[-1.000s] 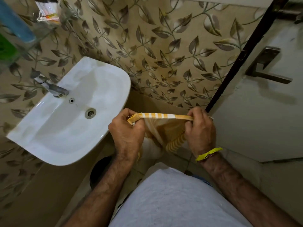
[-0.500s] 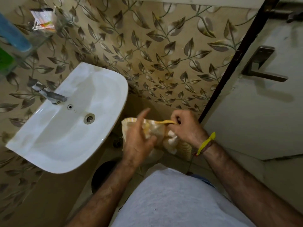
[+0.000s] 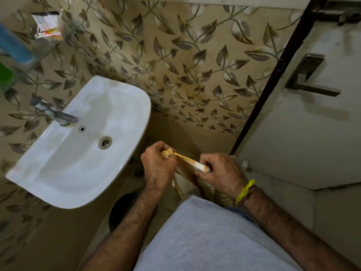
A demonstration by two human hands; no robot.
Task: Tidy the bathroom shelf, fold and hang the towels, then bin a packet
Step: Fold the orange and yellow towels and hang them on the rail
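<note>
A yellow and white striped towel (image 3: 187, 171) hangs folded between my hands, in front of my body and to the right of the sink. My left hand (image 3: 158, 165) grips its left top corner. My right hand (image 3: 220, 173) pinches the right end of the folded top edge. The rest of the cloth droops below, partly hidden behind my hands. High at the left, a glass shelf (image 3: 39, 53) carries a white packet (image 3: 47, 25), a blue item (image 3: 15, 47) and a green item (image 3: 4, 72).
A white wall sink (image 3: 78, 145) with a metal tap (image 3: 56, 114) fills the left. A dark round bin (image 3: 122, 209) stands on the floor under the sink's rim. A pale door with a lever handle (image 3: 310, 79) is at the right. Leaf-patterned tiles cover the wall.
The hands came together with the towel, bringing its ends over each other, then drew apart. The top edge they hold is now shorter and thicker than a second ago.
</note>
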